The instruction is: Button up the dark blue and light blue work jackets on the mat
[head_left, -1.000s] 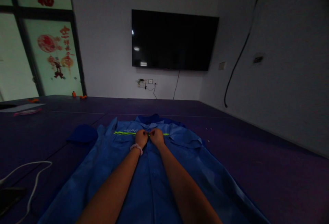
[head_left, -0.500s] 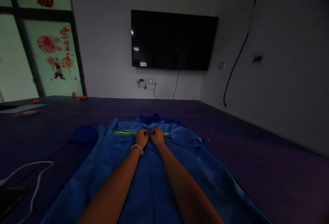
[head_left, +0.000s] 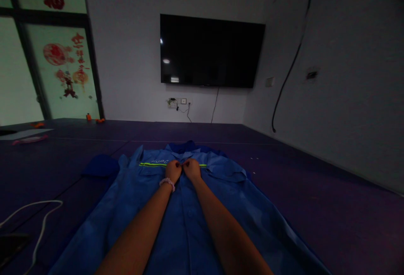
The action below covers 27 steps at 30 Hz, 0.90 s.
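Note:
A blue work jacket lies spread front side up on the purple surface, its collar toward the far wall. A yellow-green stripe and white lettering cross its chest. My left hand, with a pink scrunchie at the wrist, pinches the jacket's front edge at stripe height. Close against it, my right hand pinches the other side of the front opening. The fingertips of both hands nearly meet; whatever small part lies between them is hidden. Below the hands a button shows on the front.
A blue cap lies left of the jacket. Nearer me on the left are a white cable and a dark flat object. Small orange items stand far back. A television hangs on the wall; a black cable dangles at right.
The view has shifted slightly. Both hands stay at the same place on the jacket front, with only small finger movement.

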Available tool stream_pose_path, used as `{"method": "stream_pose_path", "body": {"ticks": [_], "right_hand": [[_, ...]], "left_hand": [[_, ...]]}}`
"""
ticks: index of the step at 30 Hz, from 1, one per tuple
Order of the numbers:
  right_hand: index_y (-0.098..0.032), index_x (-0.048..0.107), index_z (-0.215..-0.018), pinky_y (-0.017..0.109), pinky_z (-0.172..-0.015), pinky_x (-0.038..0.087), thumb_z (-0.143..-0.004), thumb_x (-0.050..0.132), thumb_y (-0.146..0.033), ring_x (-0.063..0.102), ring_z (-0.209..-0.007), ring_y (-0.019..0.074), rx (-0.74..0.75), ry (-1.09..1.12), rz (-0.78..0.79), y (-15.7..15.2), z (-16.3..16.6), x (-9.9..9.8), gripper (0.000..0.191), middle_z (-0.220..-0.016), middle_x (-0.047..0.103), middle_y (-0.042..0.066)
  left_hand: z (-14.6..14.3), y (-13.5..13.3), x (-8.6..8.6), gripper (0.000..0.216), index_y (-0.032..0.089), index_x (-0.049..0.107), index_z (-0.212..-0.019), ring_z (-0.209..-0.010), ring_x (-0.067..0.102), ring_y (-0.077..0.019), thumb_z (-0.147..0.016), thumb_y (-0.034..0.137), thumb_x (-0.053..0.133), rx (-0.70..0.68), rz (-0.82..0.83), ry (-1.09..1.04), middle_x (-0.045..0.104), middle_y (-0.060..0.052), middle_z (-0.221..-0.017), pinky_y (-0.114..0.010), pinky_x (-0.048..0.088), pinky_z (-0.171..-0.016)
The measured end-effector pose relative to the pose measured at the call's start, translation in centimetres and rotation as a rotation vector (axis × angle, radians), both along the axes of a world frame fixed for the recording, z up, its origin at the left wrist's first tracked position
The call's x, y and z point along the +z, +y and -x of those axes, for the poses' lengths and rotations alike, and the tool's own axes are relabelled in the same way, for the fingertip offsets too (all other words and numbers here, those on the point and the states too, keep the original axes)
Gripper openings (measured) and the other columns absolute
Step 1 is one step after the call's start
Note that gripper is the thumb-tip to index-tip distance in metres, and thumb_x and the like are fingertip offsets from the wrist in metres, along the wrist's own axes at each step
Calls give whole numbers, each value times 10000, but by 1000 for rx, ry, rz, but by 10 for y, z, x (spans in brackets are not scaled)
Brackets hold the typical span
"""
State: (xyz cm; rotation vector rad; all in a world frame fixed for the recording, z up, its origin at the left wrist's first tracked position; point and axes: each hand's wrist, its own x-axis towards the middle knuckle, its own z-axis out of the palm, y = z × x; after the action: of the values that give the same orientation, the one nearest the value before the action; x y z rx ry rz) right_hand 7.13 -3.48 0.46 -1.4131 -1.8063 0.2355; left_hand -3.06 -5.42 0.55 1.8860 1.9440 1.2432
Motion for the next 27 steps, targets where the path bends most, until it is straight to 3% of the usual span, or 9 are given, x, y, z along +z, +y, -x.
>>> {"method": "stream_pose_path", "body": {"ticks": [10, 27], "right_hand": [[-151, 688, -725, 193, -659, 437, -698, 544, -86, 627, -726, 145, 9, 0, 5, 2, 0, -3, 161, -763, 696, 56], [-131, 678, -722, 200, -655, 425, -693, 544, -115, 620, -730, 156, -33, 9, 6, 2, 5, -3, 138, -745, 686, 79]], "left_hand": [[0, 1, 0, 170, 99, 658, -725, -716, 596, -167, -739, 123, 490, 32, 34, 34, 670, -106, -759, -229, 344, -595], [1, 2, -2, 148, 113, 667, -784, -716, 599, -149, -742, 107, 524, -2, -47, -23, 677, -87, -778, -222, 389, -632]]}}
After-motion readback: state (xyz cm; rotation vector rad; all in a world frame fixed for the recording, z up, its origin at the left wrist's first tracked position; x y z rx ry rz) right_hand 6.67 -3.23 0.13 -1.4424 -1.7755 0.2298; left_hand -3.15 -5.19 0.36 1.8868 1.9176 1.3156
